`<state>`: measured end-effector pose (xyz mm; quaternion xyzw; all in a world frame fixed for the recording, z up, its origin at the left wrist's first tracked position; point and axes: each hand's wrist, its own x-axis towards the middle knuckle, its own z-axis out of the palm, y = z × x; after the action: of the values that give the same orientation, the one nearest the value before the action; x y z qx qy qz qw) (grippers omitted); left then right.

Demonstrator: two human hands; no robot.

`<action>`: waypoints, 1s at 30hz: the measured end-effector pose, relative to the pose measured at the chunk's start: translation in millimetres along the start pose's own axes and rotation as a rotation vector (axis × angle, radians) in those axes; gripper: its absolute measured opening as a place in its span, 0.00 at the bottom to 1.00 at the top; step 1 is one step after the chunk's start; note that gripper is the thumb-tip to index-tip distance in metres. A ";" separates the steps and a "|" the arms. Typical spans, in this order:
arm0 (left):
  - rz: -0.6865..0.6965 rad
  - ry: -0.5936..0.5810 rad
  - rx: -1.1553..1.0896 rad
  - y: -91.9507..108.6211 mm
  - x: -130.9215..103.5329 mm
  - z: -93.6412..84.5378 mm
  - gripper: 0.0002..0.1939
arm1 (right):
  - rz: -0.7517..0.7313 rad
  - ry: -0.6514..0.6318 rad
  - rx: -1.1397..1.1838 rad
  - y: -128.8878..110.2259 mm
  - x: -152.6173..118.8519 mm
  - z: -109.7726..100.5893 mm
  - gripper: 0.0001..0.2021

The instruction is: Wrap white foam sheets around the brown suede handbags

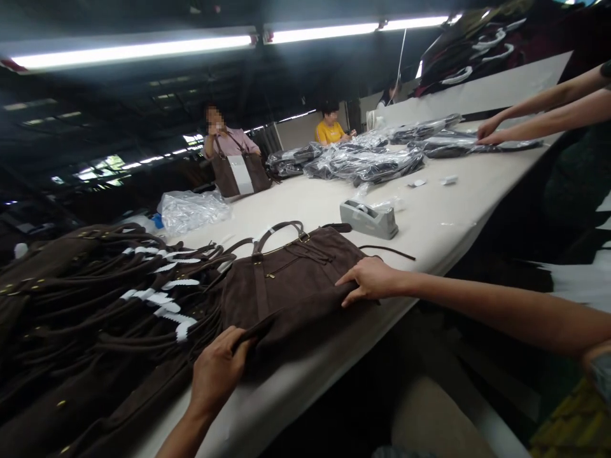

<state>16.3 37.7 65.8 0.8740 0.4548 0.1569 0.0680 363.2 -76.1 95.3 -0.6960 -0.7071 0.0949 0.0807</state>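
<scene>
A dark brown handbag (305, 273) lies on the pale table in front of me, its looped handles pointing away and a small zip on its upper face. My left hand (219, 366) grips the near left corner of the bag, thumb and fingers closed round the fabric. On the near right corner rests my right hand (370, 281), with thumb and forefinger spread over the cloth; its other fingers are partly hidden. Just past the bag sits a grey tape dispenser (368, 219). A thin dark strap sticks out to the right of the bag.
Brown bags with white-wrapped handles (109, 318) are heaped at left. Clear plastic (193, 212) lies behind them. Plastic-wrapped bags (367, 162) cover the far table (443, 210). A co-worker's hands (494, 132) touch one at right. Another person holds up a brown bag (219, 178).
</scene>
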 end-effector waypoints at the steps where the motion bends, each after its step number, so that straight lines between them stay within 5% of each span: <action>1: -0.005 -0.031 -0.011 -2.5 2.6 -1.0 0.13 | 0.003 -0.003 0.009 -0.7 0.1 1.8 0.30; 5: 0.012 -0.137 -0.072 -14.9 14.3 -2.2 0.16 | -0.017 -0.011 0.032 2.6 1.8 5.3 0.36; 9: 0.190 -0.097 -0.106 -21.9 21.5 0.8 0.17 | -0.040 0.102 0.055 0.6 8.8 8.0 0.29; 13: 0.413 0.237 0.184 -18.5 22.8 7.8 0.12 | 0.004 0.168 0.005 -0.2 29.7 13.4 0.18; 17: 0.704 0.546 0.599 -29.0 25.7 14.0 0.12 | -0.198 0.230 -0.169 13.6 49.7 29.7 0.12; 20: 0.921 0.455 0.639 -52.4 29.4 17.3 0.14 | -0.400 0.279 -0.357 29.9 52.3 45.1 0.09; 23: 0.974 0.277 0.602 -75.0 29.7 24.0 0.18 | -0.520 0.344 -0.490 43.6 47.1 53.5 0.15; 30: 0.698 0.182 0.504 -74.9 33.1 36.1 0.37 | -0.462 0.393 -0.570 51.3 38.5 55.2 0.30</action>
<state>-11.7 108.8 19.3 0.9472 0.1603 0.1311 -0.2447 398.7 -38.1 28.4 -0.5183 -0.8139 -0.2599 0.0375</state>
